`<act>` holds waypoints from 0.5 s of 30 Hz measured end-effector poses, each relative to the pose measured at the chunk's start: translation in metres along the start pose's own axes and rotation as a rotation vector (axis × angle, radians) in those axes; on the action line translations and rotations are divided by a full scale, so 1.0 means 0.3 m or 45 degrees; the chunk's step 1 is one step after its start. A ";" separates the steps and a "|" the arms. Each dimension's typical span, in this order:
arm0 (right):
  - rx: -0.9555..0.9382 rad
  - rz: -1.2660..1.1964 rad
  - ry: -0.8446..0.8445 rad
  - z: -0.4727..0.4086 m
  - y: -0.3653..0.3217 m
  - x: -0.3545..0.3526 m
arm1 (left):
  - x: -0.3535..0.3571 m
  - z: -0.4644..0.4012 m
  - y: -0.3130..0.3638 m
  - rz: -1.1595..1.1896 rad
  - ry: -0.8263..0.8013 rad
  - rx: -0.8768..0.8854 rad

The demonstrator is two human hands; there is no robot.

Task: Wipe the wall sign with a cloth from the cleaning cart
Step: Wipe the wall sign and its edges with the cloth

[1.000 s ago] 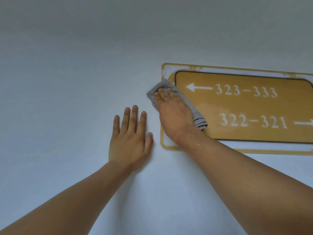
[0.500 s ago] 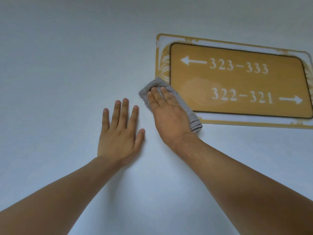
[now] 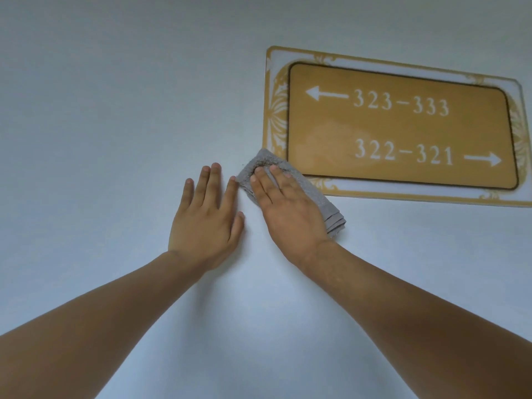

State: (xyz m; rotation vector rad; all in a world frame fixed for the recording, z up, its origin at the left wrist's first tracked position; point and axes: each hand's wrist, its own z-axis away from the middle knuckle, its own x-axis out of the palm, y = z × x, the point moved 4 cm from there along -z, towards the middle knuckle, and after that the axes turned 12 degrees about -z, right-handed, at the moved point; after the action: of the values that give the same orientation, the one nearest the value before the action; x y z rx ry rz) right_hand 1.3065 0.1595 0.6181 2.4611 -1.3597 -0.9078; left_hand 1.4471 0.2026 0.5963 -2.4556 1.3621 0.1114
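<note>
A gold wall sign (image 3: 403,131) with white room numbers and arrows hangs at the upper right, inside a white and gold ornate border. A folded grey cloth (image 3: 267,164) lies against the wall over the sign's lower left corner. My right hand (image 3: 288,208) presses flat on the cloth and covers most of it. My left hand (image 3: 207,214) rests flat on the bare wall just left of the cloth, fingers spread, holding nothing. A dull smear shows on the sign's lower left area.
The pale wall (image 3: 115,110) fills the rest of the view. The cleaning cart is out of sight.
My right hand has slid the cloth down the sign's left side, from beside the upper arrow to the lower left corner. My left hand stayed flat on the wall.
</note>
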 end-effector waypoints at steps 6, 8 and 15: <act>-0.074 -0.013 0.029 0.027 0.015 -0.001 | -0.053 -0.012 0.026 0.084 -0.037 -0.090; -0.106 0.002 0.022 0.035 0.031 -0.006 | -0.066 -0.008 0.051 0.139 -0.030 -0.101; -0.225 0.026 -0.004 0.060 0.084 -0.030 | -0.104 -0.013 0.201 0.190 0.128 0.128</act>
State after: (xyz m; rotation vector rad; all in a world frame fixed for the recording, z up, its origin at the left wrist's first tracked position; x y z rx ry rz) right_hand 1.2746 0.1549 0.6186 2.3108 -1.2460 -0.9819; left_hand 1.3794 0.1970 0.5919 -2.3037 1.5538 -0.0451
